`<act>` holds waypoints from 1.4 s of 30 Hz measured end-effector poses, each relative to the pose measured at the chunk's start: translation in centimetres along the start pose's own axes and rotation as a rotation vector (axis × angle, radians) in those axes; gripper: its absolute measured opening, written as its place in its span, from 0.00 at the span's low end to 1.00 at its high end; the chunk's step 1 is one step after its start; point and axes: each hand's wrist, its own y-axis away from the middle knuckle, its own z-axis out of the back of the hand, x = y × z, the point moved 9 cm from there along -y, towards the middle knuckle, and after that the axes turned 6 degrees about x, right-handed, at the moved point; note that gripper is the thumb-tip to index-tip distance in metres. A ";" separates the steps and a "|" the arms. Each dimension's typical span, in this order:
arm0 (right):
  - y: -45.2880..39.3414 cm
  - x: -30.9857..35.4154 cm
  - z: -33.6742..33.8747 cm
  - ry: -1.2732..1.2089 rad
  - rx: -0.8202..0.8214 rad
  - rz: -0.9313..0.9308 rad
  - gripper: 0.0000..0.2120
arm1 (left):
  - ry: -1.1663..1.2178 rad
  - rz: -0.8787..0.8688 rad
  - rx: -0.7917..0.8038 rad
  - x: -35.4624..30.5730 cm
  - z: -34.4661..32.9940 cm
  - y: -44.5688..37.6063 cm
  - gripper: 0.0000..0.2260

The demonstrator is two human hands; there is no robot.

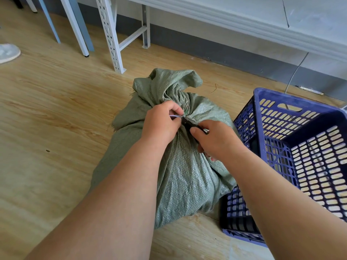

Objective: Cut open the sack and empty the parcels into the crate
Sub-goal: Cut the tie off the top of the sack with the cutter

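Note:
A green woven sack (185, 175) stands full on the wooden floor, its neck bunched and tied near the top. My left hand (161, 121) pinches the pale tie (175, 116) at the neck. My right hand (217, 139) grips a dark cutting tool (189, 124), mostly hidden by my fingers, with its tip against the tie. The blue slotted crate (293, 147) stands right beside the sack, empty as far as I see. The parcels are hidden inside the sack.
White metal shelf legs (112, 34) and blue-grey table legs (82, 25) stand at the back left. A white shoe (8, 52) lies at the far left. A grey skirting wall (234, 51) runs behind, with a thin cable (294, 72) hanging by the crate.

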 end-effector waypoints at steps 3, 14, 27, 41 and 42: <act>0.0 -0.1 -0.1 -0.003 0.013 -0.011 0.10 | -0.007 -0.011 0.008 0.0 -0.1 -0.1 0.08; 0.4 0.2 -0.1 -0.006 0.027 -0.030 0.11 | -0.005 0.008 -0.001 0.3 -0.1 -0.1 0.11; 0.1 0.1 -0.3 -0.037 0.010 -0.071 0.13 | -0.010 0.026 -0.015 0.0 0.2 0.1 0.12; 0.2 0.2 -0.5 -0.138 0.035 -0.042 0.12 | 0.007 0.031 -0.043 0.0 0.5 0.1 0.14; 0.2 0.2 -0.5 -0.137 0.028 -0.036 0.11 | 0.006 0.032 -0.043 -0.1 0.5 0.1 0.14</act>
